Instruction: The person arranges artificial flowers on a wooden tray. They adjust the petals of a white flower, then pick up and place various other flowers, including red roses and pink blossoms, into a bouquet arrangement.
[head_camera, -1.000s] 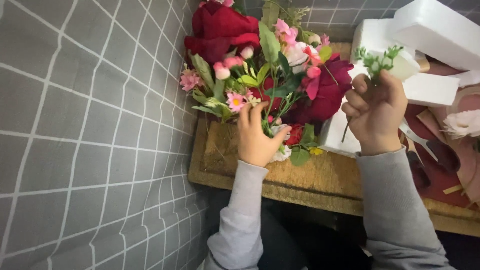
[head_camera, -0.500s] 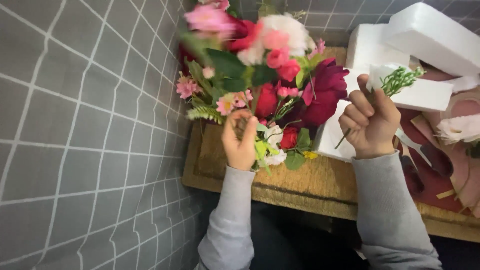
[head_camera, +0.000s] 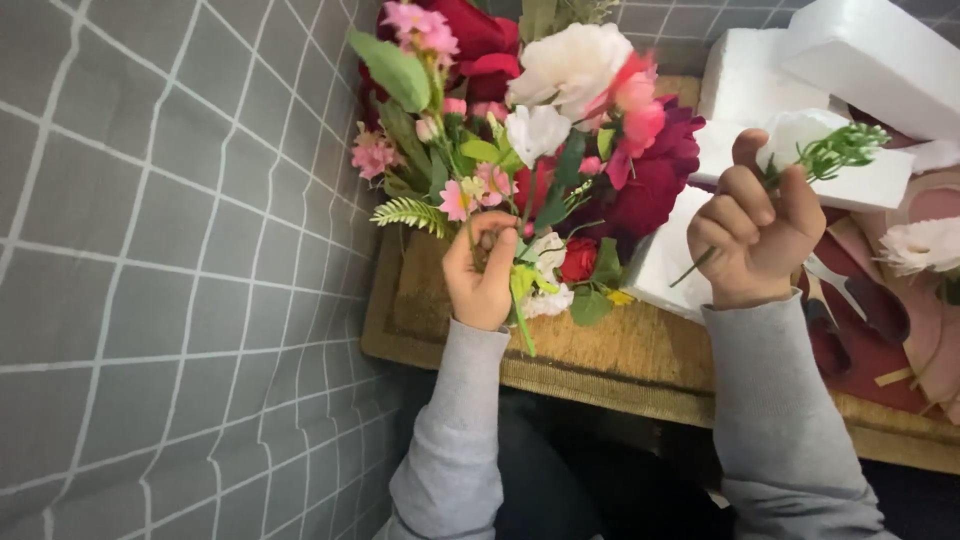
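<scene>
Right now my left hand (head_camera: 482, 275) is clenched around the gathered stems of a bouquet of artificial flowers (head_camera: 540, 130), holding it upright over the near left part of the wooden table (head_camera: 640, 365), with the blooms fanning out above my fist: a white flower (head_camera: 570, 65) at the top, a dark red bloom (head_camera: 655, 175) to the right, small pink blossoms (head_camera: 375, 155) and a fern-like frond (head_camera: 410, 212) on the left. My right hand (head_camera: 755, 235) is closed on a thin green sprig (head_camera: 825, 155), its feathery tip sticking out above my knuckles and its bare stem poking out below toward the bouquet, the two hands apart with a gap between them. Behind the right hand sit white foam blocks (head_camera: 860, 60), stacked and leaning on each other, and at the far right edge lies another pale flower (head_camera: 925, 245) on reddish paper or fabric (head_camera: 900, 350) with what looks like a dark tool beside it, though I cannot tell exactly what it is. A grey wall with a white grid (head_camera: 170, 250) closes in on the left. As I judge it, the risk is in the bunch: the stems are held by one fist only, so loosening my fingers to admit the sprig could let stems slip or splay. The sprig is thin, and pushing it in at an angle could bend it or knock a bloom askew.
</scene>
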